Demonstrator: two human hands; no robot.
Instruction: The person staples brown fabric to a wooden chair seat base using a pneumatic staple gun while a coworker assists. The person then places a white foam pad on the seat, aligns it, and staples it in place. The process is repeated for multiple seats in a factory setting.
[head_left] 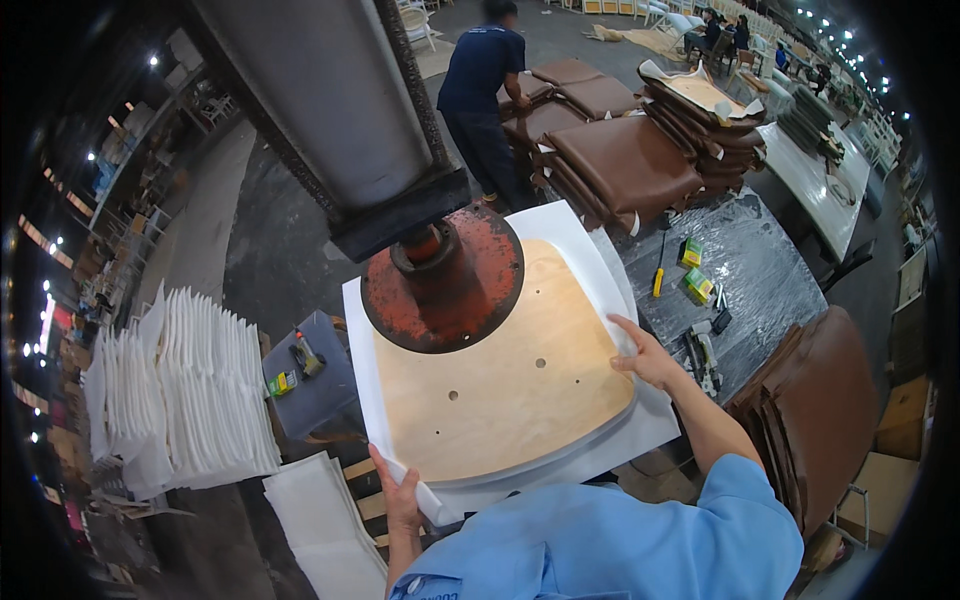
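A pale wooden seat board (500, 400) with several drilled holes lies on a grey foam layer, over a white sheet (650, 425). From above, the round red, worn press plate (445, 325) covers the board's far left part; contact with the wood cannot be made out. At the near left corner, my left hand (400, 497) grips the white sheet's turned-up edge, thumb upward. My right hand (648, 357) holds the board's right edge, thumb on the wood and index finger stretched along the sheet. What lies under the sheet is hidden.
Left are a stack of white sheets (190, 390) and a small stand (310, 375) with a tool. A plastic-covered table (740, 260) at right bears a yellow screwdriver (658, 280), small boxes and a staple gun (702, 358). Brown cushions (625, 165) pile up beside a co-worker (482, 80).
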